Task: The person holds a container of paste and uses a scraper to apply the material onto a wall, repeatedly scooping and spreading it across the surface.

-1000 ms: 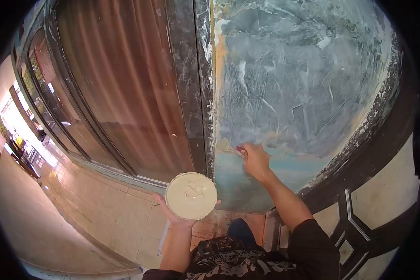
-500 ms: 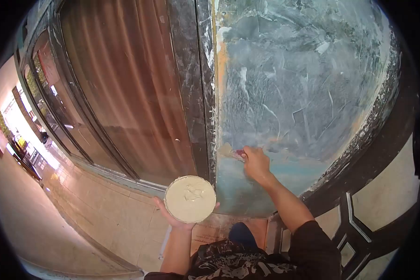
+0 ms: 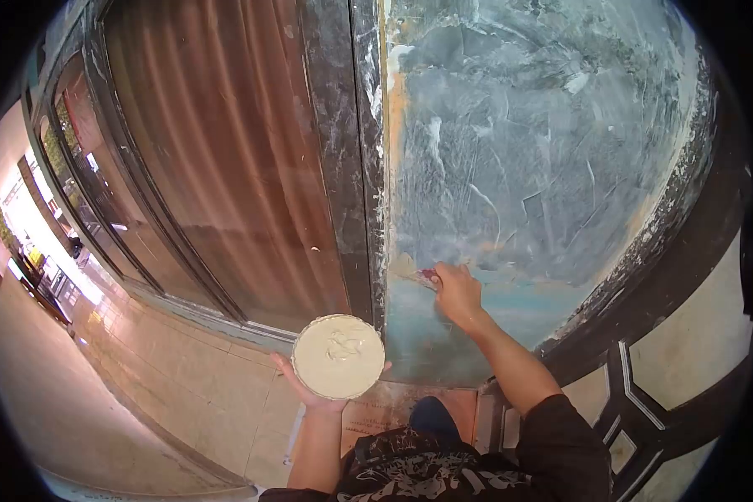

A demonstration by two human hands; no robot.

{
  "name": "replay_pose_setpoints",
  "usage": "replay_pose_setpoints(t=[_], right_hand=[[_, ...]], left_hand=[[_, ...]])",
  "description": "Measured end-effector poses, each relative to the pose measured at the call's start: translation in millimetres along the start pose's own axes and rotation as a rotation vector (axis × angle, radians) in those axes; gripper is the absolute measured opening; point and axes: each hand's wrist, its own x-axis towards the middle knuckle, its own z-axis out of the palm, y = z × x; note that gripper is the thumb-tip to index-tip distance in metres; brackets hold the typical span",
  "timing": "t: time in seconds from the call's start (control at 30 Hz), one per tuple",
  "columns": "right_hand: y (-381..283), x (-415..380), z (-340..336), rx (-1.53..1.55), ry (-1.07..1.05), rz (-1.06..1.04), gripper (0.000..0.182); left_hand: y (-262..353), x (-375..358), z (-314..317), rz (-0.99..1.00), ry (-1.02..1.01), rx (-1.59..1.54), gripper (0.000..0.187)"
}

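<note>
Near the lower middle, my left hand [image 3: 312, 396] holds up a round tub [image 3: 338, 357] from below, its fingers and thumb spread about the sides. Cream-coloured putty fills it almost to the rim, with a rough patch at the centre. My right hand [image 3: 458, 293] is closed around the purplish handle of a putty knife [image 3: 427, 274]. The blade lies against the wall panel [image 3: 510, 192], close to its left edge, and is partly hard to make out. Grey smeared coating covers the upper panel; a blue-green band shows below the knife.
Left of the panel stand a dark frame [image 3: 340, 167] and glass with a brown curtain [image 3: 217, 142] behind it. Dark lattice woodwork [image 3: 644, 368] curves along the right. Below are a tiled floor [image 3: 201, 368] and reddish cardboard [image 3: 376, 418] by my foot.
The tub and my left hand sit very slightly further left. My right hand and the putty knife have barely shifted, staying at the panel's left edge.
</note>
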Motion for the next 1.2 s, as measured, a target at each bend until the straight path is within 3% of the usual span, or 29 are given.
replay_pose_setpoints(t=[0.1, 0.27, 0.4, 0.5, 0.67, 0.83, 1.07, 1.2], right_hand=[[-3, 10, -11, -0.030, 0.026, 0.005, 0.008], [-12, 15, -37, 0.078, 0.141, -0.019, 0.007], [-5, -6, -14, 0.059, 0.038, -0.042, 0.008], [-4, -6, 5, 0.004, -0.004, -0.025, 0.008], [-10, 22, -12, -0.062, 0.082, -0.038, 0.008], [-16, 24, -37, 0.075, 0.149, -0.014, 0.007], [1, -4, 8, 0.040, 0.037, -0.042, 0.010], [-7, 19, -20, -0.022, 0.065, 0.006, 0.010]], left_hand=[[1, 0, 1, 0.011, 0.023, 0.101, 0.121], [0, -3, 1, 0.024, -0.001, -0.030, 0.123], [-1, -5, 0, 0.029, -0.002, -0.082, 0.122], [-2, -6, -1, 0.045, 0.028, 0.067, 0.121], [-2, -6, 3, 0.040, 0.038, -0.045, 0.120], [-2, -7, 4, 0.024, 0.041, -0.002, 0.120], [0, -9, 4, 0.030, 0.072, 0.003, 0.119], [0, -9, 2, 0.033, 0.058, 0.012, 0.119]])
